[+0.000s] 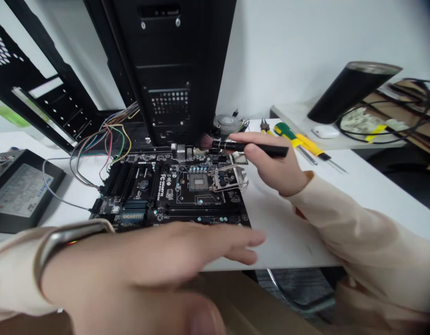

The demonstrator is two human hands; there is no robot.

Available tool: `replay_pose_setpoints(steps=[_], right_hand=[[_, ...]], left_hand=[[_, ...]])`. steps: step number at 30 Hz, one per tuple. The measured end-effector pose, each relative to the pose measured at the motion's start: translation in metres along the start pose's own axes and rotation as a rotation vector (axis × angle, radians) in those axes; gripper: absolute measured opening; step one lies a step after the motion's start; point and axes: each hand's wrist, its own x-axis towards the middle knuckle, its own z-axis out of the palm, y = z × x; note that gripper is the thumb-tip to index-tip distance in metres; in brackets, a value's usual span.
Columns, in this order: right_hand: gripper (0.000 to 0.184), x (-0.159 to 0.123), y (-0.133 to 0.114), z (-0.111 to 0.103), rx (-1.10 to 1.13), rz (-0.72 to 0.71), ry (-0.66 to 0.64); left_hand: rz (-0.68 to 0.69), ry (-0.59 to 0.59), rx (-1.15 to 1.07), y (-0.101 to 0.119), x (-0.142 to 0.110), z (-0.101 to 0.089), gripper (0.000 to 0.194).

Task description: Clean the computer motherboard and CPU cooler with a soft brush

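My right hand point(275, 165) grips a black-handled brush point(261, 148) by its handle. The soft pinkish bristles lie close to the ports along the far edge of a black motherboard point(173, 200); I cannot tell whether they touch. On the board, the CPU socket point(198, 182) has its metal cover point(232, 179) swung up. My left hand point(159, 265), large in the foreground, hovers before the board's near edge with fingers stretched out and nothing held. It hides part of that edge.
A black computer case point(173, 60) stands behind the board, with coloured wires point(113, 135) running from it. At left sits a power supply point(24, 190). Screwdrivers point(287, 135), pliers point(266, 125) and a CPU fan point(227, 123) lie behind my right hand. A black cylinder point(343, 93) stands at right.
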Motion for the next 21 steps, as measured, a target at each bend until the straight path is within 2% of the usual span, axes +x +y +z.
replay_pose_setpoints(steps=[2, 4, 5, 9, 11, 15, 16, 18, 21], right_hand=[[0.017, 0.0, -0.006, -0.003, -0.022, 0.002, -0.02], [0.015, 0.0, -0.014, -0.006, -0.035, -0.004, -0.078], [0.013, -0.001, -0.017, -0.006, -0.041, -0.009, -0.112], [0.006, -0.002, -0.027, -0.002, -0.043, -0.079, -0.258], [0.007, -0.001, -0.029, 0.004, 0.002, -0.151, -0.333], [0.013, 0.002, -0.033, 0.011, -0.033, -0.284, -0.49], [0.015, 0.002, -0.032, 0.009, -0.082, -0.302, -0.494], [0.016, 0.001, -0.03, 0.005, -0.192, -0.262, -0.407], [0.015, -0.001, -0.027, -0.002, -0.233, -0.224, -0.331]], left_hand=[[0.061, -0.087, -0.053, 0.0, 0.001, 0.004, 0.047], [0.095, -0.04, 0.048, -0.003, -0.003, 0.013, 0.037], [0.109, 0.047, 0.097, -0.006, -0.007, 0.019, 0.036], [0.12, 0.178, 0.134, -0.022, -0.024, 0.033, 0.027], [0.108, 0.204, 0.176, -0.029, -0.031, 0.036, 0.027], [0.153, 0.157, 0.287, -0.035, -0.037, 0.043, 0.032], [0.177, 0.15, 0.31, -0.036, -0.038, 0.045, 0.035], [0.213, 0.146, 0.328, -0.038, -0.038, 0.049, 0.038], [0.237, 0.166, 0.329, -0.042, -0.038, 0.052, 0.037]])
